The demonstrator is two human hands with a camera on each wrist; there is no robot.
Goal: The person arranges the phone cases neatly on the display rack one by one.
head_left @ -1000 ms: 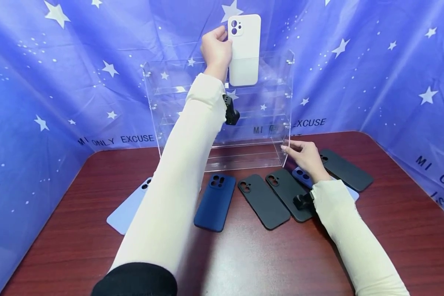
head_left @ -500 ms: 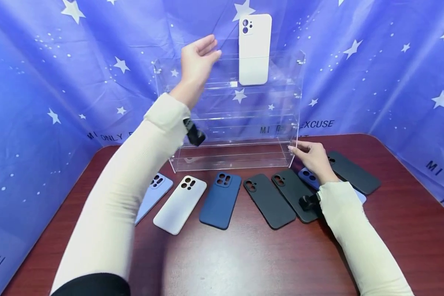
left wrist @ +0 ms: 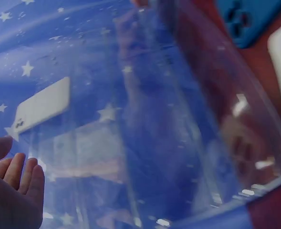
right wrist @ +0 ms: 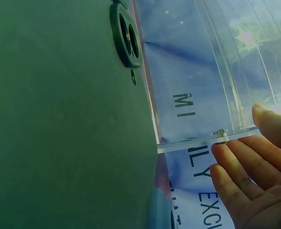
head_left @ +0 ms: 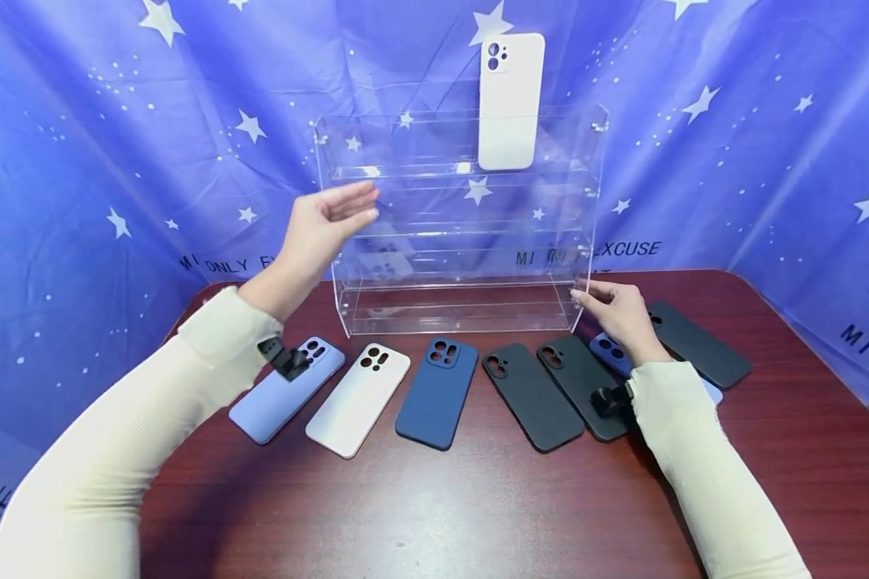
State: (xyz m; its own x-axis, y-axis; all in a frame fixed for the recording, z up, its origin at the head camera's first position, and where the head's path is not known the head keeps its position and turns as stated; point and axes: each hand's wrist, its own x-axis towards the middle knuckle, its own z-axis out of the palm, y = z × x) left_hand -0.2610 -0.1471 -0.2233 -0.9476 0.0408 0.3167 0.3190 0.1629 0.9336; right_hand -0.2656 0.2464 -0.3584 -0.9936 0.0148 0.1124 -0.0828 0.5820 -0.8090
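A clear acrylic display rack (head_left: 463,314) with stepped tiers stands on the table. On its top tier leans a white phone case (head_left: 508,104), camera cutouts upward. My left hand (head_left: 329,221) is in the air before the rack's left side, fingers extended and nothing in them. Down at the rack's lower right, my right hand (head_left: 620,316) pinches the side panel, thumb on one face and fingers on the other, as the right wrist view shows. Nearest below the left hand lie a light blue phone case (head_left: 286,394) and a second white phone case (head_left: 358,402).
A dark blue case (head_left: 437,394) and two black cases, the left one (head_left: 534,398) fully visible, lie in the row. Partly under the right arm is a blue-violet case (head_left: 610,347). Another black case (head_left: 702,346) lies far right. A starry blue curtain (head_left: 434,48) hangs behind.
My left hand has let go of the white phone case on the top tier and moved down and left. My right hand keeps its grip on the rack. The view has shifted slightly left.
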